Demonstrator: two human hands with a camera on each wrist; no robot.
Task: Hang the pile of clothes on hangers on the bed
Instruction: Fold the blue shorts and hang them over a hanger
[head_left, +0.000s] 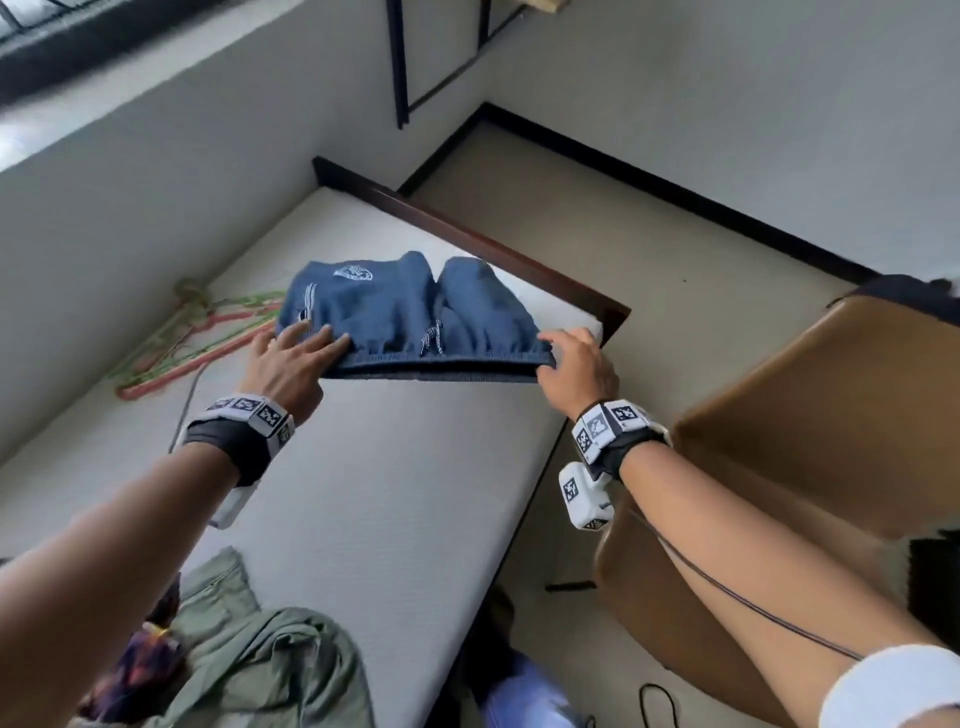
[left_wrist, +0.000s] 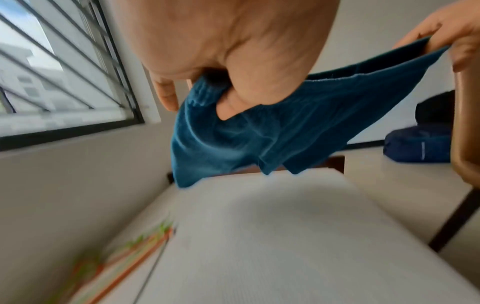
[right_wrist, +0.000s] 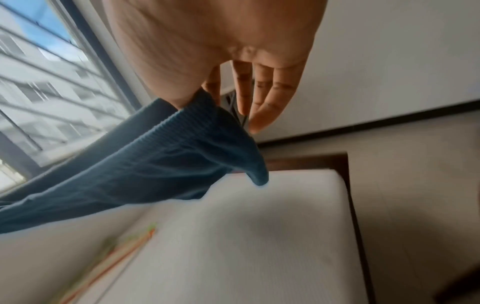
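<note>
A pair of blue shorts (head_left: 395, 312) with a white drawstring and a white crest hangs stretched by its waistband above the white mattress (head_left: 389, 493). My left hand (head_left: 291, 358) pinches the waistband's left end, thumb under the cloth (left_wrist: 233, 107). My right hand (head_left: 574, 364) pinches the right end (right_wrist: 197, 107), its other fingers hanging straight. Green and red hangers (head_left: 176, 343) lie on the mattress at the left, by the wall. A pile of clothes with an olive green garment (head_left: 260, 654) on it lies at the near left of the bed.
The bed's dark wooden frame (head_left: 493, 249) runs along the far side. A brown chair (head_left: 810, 426) stands to the right of the bed. A barred window (left_wrist: 52, 72) is in the left wall. A dark blue bag (left_wrist: 420, 146) lies on the floor beyond the chair.
</note>
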